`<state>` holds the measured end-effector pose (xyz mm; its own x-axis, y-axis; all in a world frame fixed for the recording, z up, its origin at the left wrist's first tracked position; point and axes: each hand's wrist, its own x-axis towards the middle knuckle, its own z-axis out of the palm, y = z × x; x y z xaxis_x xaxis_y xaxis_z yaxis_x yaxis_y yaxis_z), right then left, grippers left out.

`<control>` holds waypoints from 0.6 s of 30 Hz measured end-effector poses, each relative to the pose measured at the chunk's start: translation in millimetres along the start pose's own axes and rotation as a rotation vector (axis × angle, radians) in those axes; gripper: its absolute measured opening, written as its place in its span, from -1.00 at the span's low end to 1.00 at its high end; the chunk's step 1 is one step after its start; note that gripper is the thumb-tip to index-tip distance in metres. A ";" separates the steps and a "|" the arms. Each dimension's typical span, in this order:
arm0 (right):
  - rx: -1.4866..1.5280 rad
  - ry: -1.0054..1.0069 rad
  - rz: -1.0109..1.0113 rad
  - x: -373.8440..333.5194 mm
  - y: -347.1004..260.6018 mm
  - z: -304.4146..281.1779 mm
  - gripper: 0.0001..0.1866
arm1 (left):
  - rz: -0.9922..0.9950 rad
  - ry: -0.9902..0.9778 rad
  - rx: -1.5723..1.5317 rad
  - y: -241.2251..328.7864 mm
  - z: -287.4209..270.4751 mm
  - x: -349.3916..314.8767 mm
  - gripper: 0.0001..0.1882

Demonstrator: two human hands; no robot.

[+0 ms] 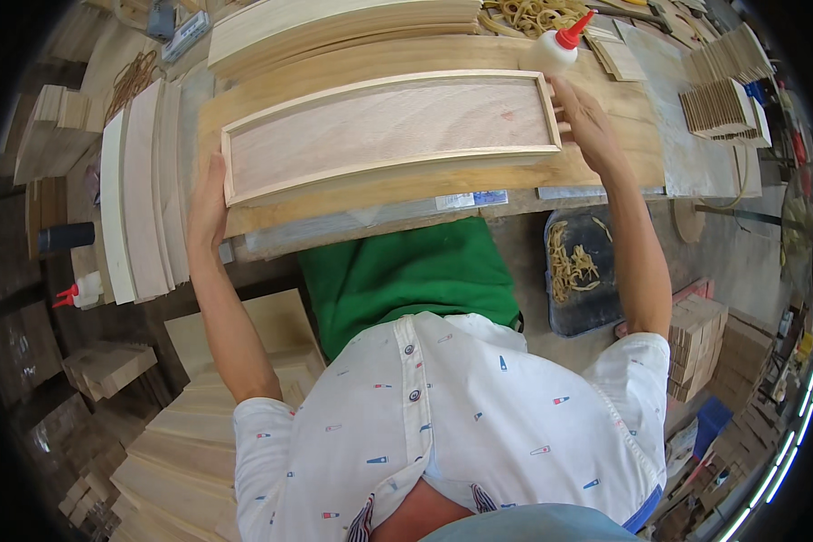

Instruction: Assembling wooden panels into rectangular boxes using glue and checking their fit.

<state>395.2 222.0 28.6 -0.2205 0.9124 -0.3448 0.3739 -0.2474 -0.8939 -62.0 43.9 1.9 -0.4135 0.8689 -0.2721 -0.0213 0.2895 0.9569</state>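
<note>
A long, shallow wooden tray (388, 126) with a thin pale rim lies slightly slanted before me, its right end farther away. My left hand (209, 203) grips its left end, thumb along the near corner and the other fingers mostly hidden. At the opposite end my right hand (589, 126) presses its curved fingers against the short side, so the tray is held between both palms. Under it is a plywood board (619, 149) on the workbench. A white glue bottle (551, 56) with a red nozzle stands just beyond the tray's far right corner.
Stacked thin boards (343, 32) lie behind the tray, beside a heap of rubber bands (533, 14). More boards (140, 190) stand at the left, near a second glue bottle (83, 289). Slatted wood pieces (718, 108) sit at right. Below the bench edge is a dark tub (587, 307) with rubber bands.
</note>
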 end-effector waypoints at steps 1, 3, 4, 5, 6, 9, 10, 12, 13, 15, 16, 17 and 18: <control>-0.001 -0.001 0.002 -5.3 2.2 -2.7 -0.41 | -0.002 0.000 -0.001 0.4 -4.5 -4.7 -0.40; -0.008 -0.238 0.104 -16.1 6.7 -9.5 -0.37 | -0.207 -0.093 0.048 6.9 -9.4 -12.7 -0.35; -0.010 -0.235 0.109 -22.9 9.9 -9.6 -0.37 | -0.210 -0.098 0.046 9.4 -7.9 -15.9 -0.35; -0.023 -0.198 0.071 -30.2 14.9 -8.7 -0.37 | -0.189 -0.095 0.039 11.2 -5.7 -18.8 -0.36; -0.036 -0.159 0.033 -37.2 17.8 -8.3 -0.37 | -0.166 -0.094 0.032 11.4 -4.1 -21.2 -0.37; 0.144 -0.245 0.040 -58.4 20.8 -11.2 -0.24 | -0.062 -0.049 -0.011 5.0 -8.6 -44.2 -0.37; 0.146 -0.243 0.048 -62.5 22.1 -12.1 -0.24 | -0.069 -0.053 -0.009 1.9 -11.8 -55.2 -0.37; 0.411 -0.390 0.116 -68.4 21.6 -14.3 -0.25 | 0.117 -0.237 -0.302 -7.5 -17.9 -71.6 -0.37; 0.465 -0.321 0.168 -70.1 18.8 -9.6 -0.25 | 0.111 -0.237 -0.303 -16.0 -21.6 -73.3 -0.37; 0.377 -0.271 0.215 -75.5 13.8 -4.4 -0.26 | -0.062 -0.066 -0.538 -29.1 -28.4 -76.5 -0.34; 0.289 -0.220 0.254 -75.8 11.7 -1.6 -0.26 | -0.058 -0.057 -0.538 -30.7 -29.8 -77.5 -0.34; 0.356 -0.297 0.239 -74.3 17.8 -8.9 -0.24 | -0.071 -0.007 -0.526 -31.2 -29.7 -77.0 -0.29; 0.353 -0.309 0.230 -72.9 16.1 -11.9 -0.24 | -0.082 0.044 -0.515 -29.5 -29.1 -74.4 -0.23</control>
<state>428.0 155.4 42.7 -0.4438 0.6957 -0.5648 0.1293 -0.5740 -0.8086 -57.1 -40.9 -3.1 -0.4295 0.8306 -0.3545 -0.4959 0.1112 0.8612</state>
